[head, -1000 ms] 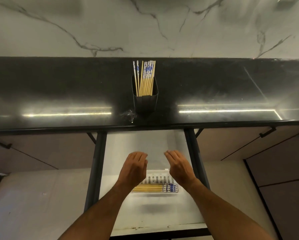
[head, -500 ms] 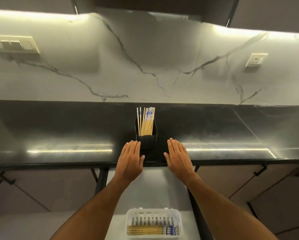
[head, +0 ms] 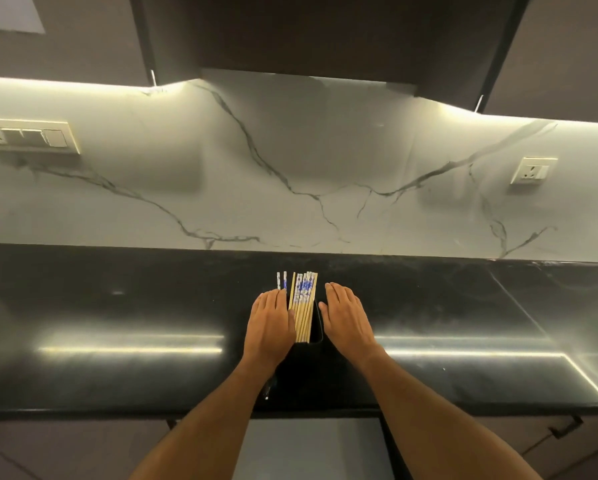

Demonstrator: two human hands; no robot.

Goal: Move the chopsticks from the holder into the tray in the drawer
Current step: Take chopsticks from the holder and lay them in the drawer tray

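Several bamboo chopsticks (head: 303, 306) with blue-and-white patterned tops stand upright in a black holder (head: 316, 332) on the black countertop (head: 117, 323). My left hand (head: 271, 323) lies flat and empty against the bundle's left side, hiding part of two chopsticks. On the holder's right my right hand (head: 347, 318) is flat with fingers extended, a small gap away and holding nothing. The open drawer (head: 311, 448) shows as a pale strip between my forearms at the bottom edge. The tray is out of view.
A white marble backsplash (head: 290, 168) rises behind the counter, with a switch plate (head: 31, 136) at left and a socket (head: 532, 170) at right. Dark upper cabinets (head: 325, 32) hang overhead. Cabinet fronts with black handles (head: 565, 426) flank the drawer.
Both hands rose from over the tray in the drawer to the counter and now flank the chopsticks in the holder. The camera tilted up, so the tray has left the view.
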